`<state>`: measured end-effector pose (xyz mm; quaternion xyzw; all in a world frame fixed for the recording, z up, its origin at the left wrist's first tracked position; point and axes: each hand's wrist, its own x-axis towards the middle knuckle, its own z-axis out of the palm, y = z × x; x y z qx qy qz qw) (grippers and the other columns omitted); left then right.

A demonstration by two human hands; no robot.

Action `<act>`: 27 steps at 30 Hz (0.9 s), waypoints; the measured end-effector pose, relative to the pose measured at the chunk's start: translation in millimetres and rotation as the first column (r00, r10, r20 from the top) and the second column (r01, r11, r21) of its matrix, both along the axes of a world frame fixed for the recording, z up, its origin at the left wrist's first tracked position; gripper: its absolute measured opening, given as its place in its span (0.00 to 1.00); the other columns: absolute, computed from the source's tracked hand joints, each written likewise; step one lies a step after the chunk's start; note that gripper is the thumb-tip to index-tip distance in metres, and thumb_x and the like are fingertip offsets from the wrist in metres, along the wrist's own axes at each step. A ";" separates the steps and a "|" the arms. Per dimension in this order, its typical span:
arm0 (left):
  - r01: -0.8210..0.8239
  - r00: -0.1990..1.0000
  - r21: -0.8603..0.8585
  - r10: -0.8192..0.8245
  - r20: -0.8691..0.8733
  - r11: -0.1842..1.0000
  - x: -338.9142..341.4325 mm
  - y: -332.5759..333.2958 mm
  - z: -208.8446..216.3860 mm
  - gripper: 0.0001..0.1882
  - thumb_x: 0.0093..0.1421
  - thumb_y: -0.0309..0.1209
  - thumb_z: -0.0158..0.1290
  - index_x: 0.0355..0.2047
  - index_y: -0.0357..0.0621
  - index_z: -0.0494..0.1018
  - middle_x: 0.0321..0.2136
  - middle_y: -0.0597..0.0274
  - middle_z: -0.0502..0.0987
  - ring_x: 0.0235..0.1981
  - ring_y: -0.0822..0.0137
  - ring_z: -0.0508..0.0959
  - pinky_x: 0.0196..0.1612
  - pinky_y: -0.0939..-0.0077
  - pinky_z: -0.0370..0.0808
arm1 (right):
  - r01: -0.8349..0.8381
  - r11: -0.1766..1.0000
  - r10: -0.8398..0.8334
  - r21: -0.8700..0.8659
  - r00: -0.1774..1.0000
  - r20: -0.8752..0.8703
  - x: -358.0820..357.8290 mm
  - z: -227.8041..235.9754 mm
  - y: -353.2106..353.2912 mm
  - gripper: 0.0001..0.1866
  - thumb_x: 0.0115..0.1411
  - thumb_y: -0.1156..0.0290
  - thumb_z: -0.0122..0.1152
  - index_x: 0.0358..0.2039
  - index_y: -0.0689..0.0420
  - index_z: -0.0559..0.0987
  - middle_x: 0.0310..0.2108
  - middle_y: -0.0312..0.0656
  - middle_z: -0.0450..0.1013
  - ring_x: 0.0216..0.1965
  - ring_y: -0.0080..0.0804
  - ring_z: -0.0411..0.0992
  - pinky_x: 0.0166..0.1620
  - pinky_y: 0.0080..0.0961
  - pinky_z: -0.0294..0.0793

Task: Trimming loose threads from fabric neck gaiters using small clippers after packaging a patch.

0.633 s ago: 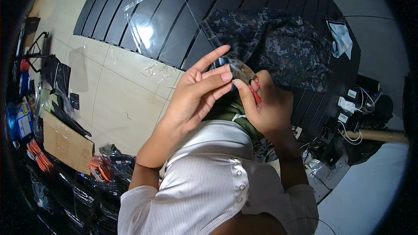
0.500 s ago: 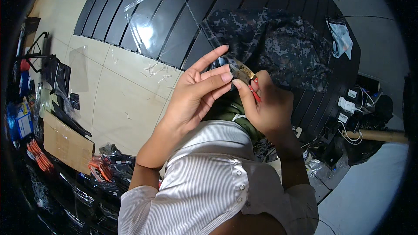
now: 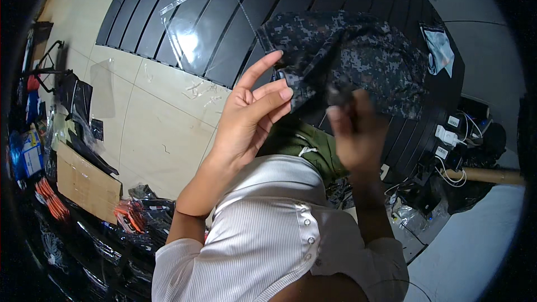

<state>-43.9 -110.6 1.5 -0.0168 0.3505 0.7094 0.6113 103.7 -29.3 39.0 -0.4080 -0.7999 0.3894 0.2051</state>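
Dark blue-grey camouflage cloth (image 3: pixel 369 61) lies bunched on the black slatted table (image 3: pixel 224 39). My left hand (image 3: pixel 243 114) pinches its near left edge between thumb and fingers, with the index finger raised. To the right, my right hand (image 3: pixel 361 128) is curled and smeared by motion near the cloth's near edge. A dark blurred bit shows between its thumb and fingers; I cannot make out what it is. The red-handled snips from the earlier frame cannot be picked out now. Green cloth (image 3: pixel 307 142) with a white tie lies below the hands, at my lap.
A clear plastic bag (image 3: pixel 198 33) lies flat at the table's left. A light blue packet (image 3: pixel 438 50) rests at its right edge. White chargers with cables (image 3: pixel 444 134) stand at the right. Cardboard (image 3: pixel 86 182) and orange-and-black packets (image 3: pixel 130 216) lie on the left floor.
My right hand has moved right and slightly down, away from my left, and is blurred. The red-handled snips with a golden blade no longer show. My left hand has shifted slightly left.
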 end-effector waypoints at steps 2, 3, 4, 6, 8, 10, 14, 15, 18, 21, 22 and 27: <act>-0.014 0.999 -0.027 0.015 0.033 1.000 0.1 1.8 1.5 0.24 0.52 0.18 0.51 0.51 0.38 0.61 0.31 0.65 0.74 0.32 0.79 0.75 0.37 0.88 0.74 | 0.086 0.996 -0.085 0.033 0.996 -0.028 5.9 0.0 4.4 0.12 0.50 0.69 0.60 0.26 0.63 0.69 0.13 0.37 0.64 0.13 0.18 0.60 0.19 0.18 0.60; -0.033 0.997 -0.057 0.036 0.062 0.998 -0.5 2.4 2.2 0.22 0.52 0.18 0.52 0.49 0.38 0.63 0.31 0.66 0.73 0.31 0.80 0.74 0.37 0.89 0.73 | 0.089 0.995 -0.088 0.034 0.996 -0.028 7.5 1.1 3.9 0.12 0.50 0.69 0.60 0.26 0.63 0.69 0.13 0.37 0.64 0.13 0.18 0.60 0.19 0.18 0.60; -0.028 0.998 -0.059 0.032 0.055 0.998 -1.4 1.2 -2.9 0.22 0.52 0.18 0.52 0.49 0.38 0.63 0.31 0.66 0.73 0.31 0.80 0.74 0.37 0.89 0.73 | -0.090 0.995 0.090 -0.035 0.996 0.008 10.7 1.1 2.7 0.12 0.50 0.68 0.60 0.26 0.62 0.69 0.13 0.37 0.65 0.14 0.20 0.62 0.19 0.19 0.62; -0.034 0.993 0.156 0.017 0.115 0.987 -10.3 -6.4 -18.0 0.19 0.52 0.18 0.53 0.46 0.37 0.65 0.32 0.68 0.72 0.32 0.80 0.72 0.38 0.89 0.70 | -0.263 0.959 0.267 -0.104 0.963 0.026 9.0 -1.4 0.4 0.12 0.50 0.67 0.60 0.27 0.61 0.70 0.13 0.38 0.66 0.14 0.22 0.64 0.20 0.20 0.63; -0.034 0.998 0.055 0.037 -0.053 0.998 -12.6 -0.5 -14.5 0.19 0.51 0.18 0.53 0.45 0.37 0.66 0.32 0.67 0.72 0.33 0.79 0.72 0.39 0.88 0.69 | -0.671 0.739 0.661 0.053 0.738 0.133 8.2 -15.6 -5.9 0.10 0.49 0.67 0.60 0.27 0.57 0.71 0.14 0.37 0.67 0.16 0.28 0.68 0.21 0.22 0.66; -0.055 0.963 -0.040 0.042 -0.266 0.998 -15.2 7.0 -16.5 0.19 0.51 0.17 0.53 0.44 0.37 0.66 0.33 0.65 0.72 0.35 0.77 0.72 0.42 0.86 0.67 | -0.602 0.726 0.517 0.333 0.796 0.314 1.0 -43.1 -33.8 0.08 0.46 0.69 0.55 0.30 0.51 0.73 0.17 0.33 0.66 0.19 0.26 0.69 0.22 0.22 0.68; -0.010 0.893 -0.195 -0.079 -0.444 0.981 -24.6 10.2 -4.0 0.12 0.54 0.19 0.50 0.40 0.33 0.70 0.31 0.66 0.72 0.31 0.80 0.70 0.34 0.88 0.65 | -0.692 0.714 0.597 0.112 0.684 0.420 -25.0 -81.9 -58.5 0.08 0.48 0.71 0.50 0.30 0.56 0.72 0.23 0.39 0.71 0.24 0.32 0.73 0.23 0.28 0.70; 0.022 0.885 -0.213 -0.118 -0.451 0.977 -27.2 10.8 -3.8 0.11 0.55 0.20 0.49 0.40 0.33 0.71 0.30 0.67 0.72 0.29 0.81 0.69 0.32 0.89 0.64 | -0.702 0.700 0.635 0.131 0.697 0.333 -27.2 -94.2 -62.7 0.06 0.48 0.70 0.51 0.27 0.57 0.72 0.22 0.42 0.72 0.25 0.35 0.74 0.24 0.30 0.70; 0.034 0.870 -0.255 -0.155 -0.469 0.966 -29.0 9.6 0.3 0.15 0.54 0.19 0.49 0.43 0.31 0.69 0.31 0.66 0.72 0.29 0.82 0.69 0.31 0.90 0.64 | -0.547 0.816 0.536 0.185 0.837 0.111 -23.5 -79.4 -57.8 0.08 0.48 0.67 0.54 0.24 0.59 0.72 0.21 0.43 0.71 0.24 0.39 0.73 0.26 0.34 0.71; -0.029 0.819 -0.216 -0.101 -0.565 0.976 -22.7 13.3 -4.2 0.17 0.53 0.17 0.50 0.45 0.29 0.66 0.33 0.60 0.73 0.33 0.76 0.72 0.37 0.86 0.68 | -0.693 0.711 0.696 -0.118 0.718 -0.023 15.3 -49.4 -9.5 0.11 0.50 0.65 0.57 0.26 0.60 0.71 0.24 0.42 0.68 0.28 0.37 0.72 0.29 0.31 0.70; -0.024 0.800 -0.195 -0.099 -0.592 0.980 -28.2 10.6 -11.0 0.17 0.53 0.16 0.49 0.45 0.28 0.66 0.36 0.58 0.72 0.35 0.71 0.73 0.41 0.83 0.69 | -0.609 0.784 0.560 -0.122 0.778 -0.284 33.5 -44.5 8.7 0.11 0.49 0.67 0.61 0.28 0.60 0.73 0.22 0.43 0.68 0.27 0.37 0.71 0.29 0.29 0.69; 0.086 0.849 -0.001 -0.073 -0.524 0.996 -36.7 22.7 -4.8 0.18 0.56 0.19 0.46 0.47 0.28 0.64 0.38 0.59 0.72 0.32 0.79 0.72 0.34 0.91 0.68 | 0.618 0.783 -0.614 -0.070 0.752 -0.238 144.6 -29.2 93.4 0.07 0.53 0.72 0.59 0.31 0.60 0.75 0.22 0.30 0.67 0.24 0.13 0.63 0.27 0.12 0.63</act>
